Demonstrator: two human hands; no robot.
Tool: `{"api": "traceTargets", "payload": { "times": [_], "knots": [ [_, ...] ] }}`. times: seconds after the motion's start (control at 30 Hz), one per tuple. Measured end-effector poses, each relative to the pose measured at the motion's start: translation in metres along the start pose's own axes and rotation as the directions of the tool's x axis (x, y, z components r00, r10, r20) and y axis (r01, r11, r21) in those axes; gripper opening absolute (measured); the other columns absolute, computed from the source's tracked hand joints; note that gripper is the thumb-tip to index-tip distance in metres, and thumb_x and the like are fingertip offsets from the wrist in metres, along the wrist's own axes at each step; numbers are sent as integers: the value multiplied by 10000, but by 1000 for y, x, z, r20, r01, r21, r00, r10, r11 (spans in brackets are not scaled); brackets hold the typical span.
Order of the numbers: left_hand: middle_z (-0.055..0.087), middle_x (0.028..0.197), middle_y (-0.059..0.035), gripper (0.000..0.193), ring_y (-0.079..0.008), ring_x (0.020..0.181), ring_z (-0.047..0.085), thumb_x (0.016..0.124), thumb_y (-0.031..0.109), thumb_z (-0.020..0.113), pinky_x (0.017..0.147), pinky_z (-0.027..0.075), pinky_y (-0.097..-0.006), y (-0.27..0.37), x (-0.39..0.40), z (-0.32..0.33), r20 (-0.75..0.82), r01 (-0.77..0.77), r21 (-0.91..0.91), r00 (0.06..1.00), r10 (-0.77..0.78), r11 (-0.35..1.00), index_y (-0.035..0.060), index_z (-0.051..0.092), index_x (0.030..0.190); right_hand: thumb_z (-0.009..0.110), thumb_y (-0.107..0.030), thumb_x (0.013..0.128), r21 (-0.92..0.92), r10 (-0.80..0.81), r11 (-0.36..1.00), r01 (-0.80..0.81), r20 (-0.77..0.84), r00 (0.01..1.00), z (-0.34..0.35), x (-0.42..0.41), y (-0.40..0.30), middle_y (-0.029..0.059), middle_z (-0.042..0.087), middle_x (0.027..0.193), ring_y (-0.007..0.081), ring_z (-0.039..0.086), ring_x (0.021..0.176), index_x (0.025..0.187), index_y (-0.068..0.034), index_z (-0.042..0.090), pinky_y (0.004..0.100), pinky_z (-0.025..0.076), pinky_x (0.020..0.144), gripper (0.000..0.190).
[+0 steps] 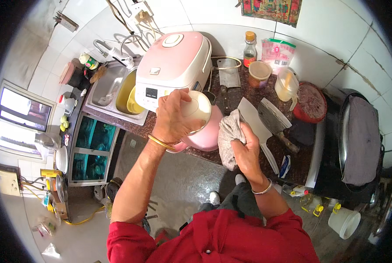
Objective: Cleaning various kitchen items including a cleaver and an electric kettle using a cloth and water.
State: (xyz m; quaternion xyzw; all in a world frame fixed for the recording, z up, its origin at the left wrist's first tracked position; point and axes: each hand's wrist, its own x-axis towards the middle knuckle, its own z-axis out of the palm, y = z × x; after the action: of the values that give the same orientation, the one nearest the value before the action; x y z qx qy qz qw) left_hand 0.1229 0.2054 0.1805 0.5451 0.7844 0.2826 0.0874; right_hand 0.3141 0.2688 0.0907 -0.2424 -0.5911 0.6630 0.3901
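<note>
My left hand (173,115) grips a small white bowl (199,107) by its side, above the counter's front edge. Beneath it sits a pink bowl (209,138), partly hidden by the white one. Another pink rim (176,148) shows below my left wrist. In my right hand (248,148) is a bunched greyish cloth (229,138), held just right of the pink bowl. Directly behind my left hand stands a pink and white rice cooker (173,62). To the right of the cloth lie a white-bladed knife (255,121) and a dark cleaver (275,115).
Another cleaver (229,74) lies by the wall. A sauce bottle (250,49), a lidded jar (259,74), a handled plastic container (286,85) and a red basin (309,102) stand at the back right. Left is a steel sink (107,85); right, a covered wok (360,141).
</note>
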Motion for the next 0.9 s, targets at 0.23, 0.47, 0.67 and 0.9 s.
{"api": "traceTargets", "payload": {
  "times": [0.23, 0.47, 0.67, 0.9],
  "knots": [
    [524, 1230, -151, 574, -331, 1065, 459, 515, 142, 763, 947, 352, -409, 12, -4, -3, -12, 86, -4, 996, -86, 996, 72, 491, 1016, 384, 110, 743, 43, -8, 999, 5, 70, 998, -8, 14, -8, 31, 574, 988, 76, 530, 874, 1129, 51, 512, 208, 427, 789, 411],
    [527, 1237, -181, 575, -316, 1126, 476, 512, 56, 762, 989, 346, -378, 17, -7, 8, -91, 128, 35, 988, -125, 991, 72, 490, 1019, 395, 104, 749, 47, 56, 997, -61, 106, 993, -11, 16, -3, 37, 588, 985, 76, 543, 866, 1127, 51, 513, 216, 441, 777, 400],
    [473, 1308, -166, 614, -290, 1152, 465, 501, -5, 746, 1005, 335, -370, 12, -8, -8, 69, 59, -72, 996, -54, 996, 87, 490, 1051, 398, 104, 706, 147, 27, 988, -40, 91, 995, -13, 31, -12, 122, 536, 986, 199, 551, 908, 1077, 39, 529, 280, 431, 819, 399],
    [454, 1340, -123, 718, -265, 1208, 416, 502, 13, 780, 1038, 288, -358, 6, -10, -27, 191, -6, -79, 981, 21, 997, 133, 491, 1149, 494, 77, 711, -333, -377, 845, 419, 187, 907, 7, 67, -27, 168, 500, 961, 326, 505, 904, 1049, 24, 525, 384, 420, 794, 344]
  ]
}}
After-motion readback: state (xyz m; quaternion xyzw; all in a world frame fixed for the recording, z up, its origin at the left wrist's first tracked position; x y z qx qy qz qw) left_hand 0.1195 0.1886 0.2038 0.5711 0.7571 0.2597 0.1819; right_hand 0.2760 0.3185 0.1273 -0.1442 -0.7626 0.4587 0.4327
